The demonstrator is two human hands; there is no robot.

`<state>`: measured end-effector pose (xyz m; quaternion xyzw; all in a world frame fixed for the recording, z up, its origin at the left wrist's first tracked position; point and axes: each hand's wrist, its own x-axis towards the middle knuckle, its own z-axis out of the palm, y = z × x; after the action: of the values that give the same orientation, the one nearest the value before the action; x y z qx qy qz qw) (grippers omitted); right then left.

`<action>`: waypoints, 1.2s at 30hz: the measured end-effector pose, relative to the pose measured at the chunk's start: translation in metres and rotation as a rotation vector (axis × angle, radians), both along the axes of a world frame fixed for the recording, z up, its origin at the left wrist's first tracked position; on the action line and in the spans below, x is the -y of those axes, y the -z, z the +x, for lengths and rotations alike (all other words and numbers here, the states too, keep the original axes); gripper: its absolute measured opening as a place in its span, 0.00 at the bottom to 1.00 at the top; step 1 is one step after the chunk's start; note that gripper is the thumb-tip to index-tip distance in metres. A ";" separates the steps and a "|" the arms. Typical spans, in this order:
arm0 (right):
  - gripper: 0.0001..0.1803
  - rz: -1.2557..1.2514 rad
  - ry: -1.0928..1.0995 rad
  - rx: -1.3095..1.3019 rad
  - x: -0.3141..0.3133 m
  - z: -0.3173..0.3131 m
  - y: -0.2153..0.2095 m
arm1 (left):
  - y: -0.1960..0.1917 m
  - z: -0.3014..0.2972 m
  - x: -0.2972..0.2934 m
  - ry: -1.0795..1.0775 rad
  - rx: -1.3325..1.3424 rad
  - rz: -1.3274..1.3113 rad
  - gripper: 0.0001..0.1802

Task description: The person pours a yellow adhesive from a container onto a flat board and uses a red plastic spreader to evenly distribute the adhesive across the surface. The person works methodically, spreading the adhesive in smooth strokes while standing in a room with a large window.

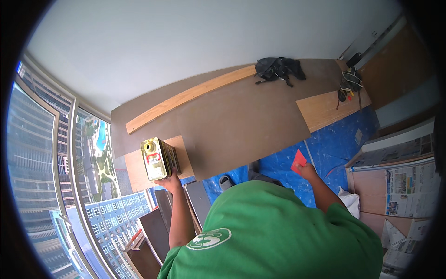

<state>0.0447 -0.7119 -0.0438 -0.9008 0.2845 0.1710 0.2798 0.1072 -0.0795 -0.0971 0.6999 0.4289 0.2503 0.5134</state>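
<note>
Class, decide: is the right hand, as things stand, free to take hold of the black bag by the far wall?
Probably not: the right hand already holds a red scraper, and the black bag lies well beyond it across the brown floor sheet.

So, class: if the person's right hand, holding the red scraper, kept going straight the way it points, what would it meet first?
The right hand with the red scraper points up-frame over the blue sheet. It would probably meet the edge of the large brown board first, though depth is hard to judge in this fisheye view.

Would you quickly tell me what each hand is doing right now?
Left hand: closed on a rectangular metal can, held up.
Right hand: closed on a small red scraper.
</note>
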 end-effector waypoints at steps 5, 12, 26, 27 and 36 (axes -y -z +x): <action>0.33 -0.003 -0.029 -0.086 -0.008 -0.028 -0.011 | -0.009 0.002 0.006 0.010 0.177 -0.029 0.62; 0.32 -0.114 -0.073 -0.115 0.032 -0.062 0.000 | -0.022 -0.002 -0.011 0.133 0.432 -0.087 0.52; 0.35 -0.021 0.107 -0.136 0.121 -0.085 0.037 | -0.200 0.068 0.060 0.810 -0.281 0.592 0.49; 0.35 -0.029 0.098 -0.168 0.134 -0.085 0.048 | -0.210 0.075 0.077 0.851 -0.295 0.628 0.48; 0.30 0.019 -0.041 -0.148 0.253 -0.026 0.088 | -0.288 0.139 0.275 1.172 -0.458 0.855 0.49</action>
<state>0.0185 -0.9648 -0.1321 -0.8887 0.2845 0.2456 0.2628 0.2463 -0.3547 0.1905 0.9857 -0.0513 -0.0704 0.1445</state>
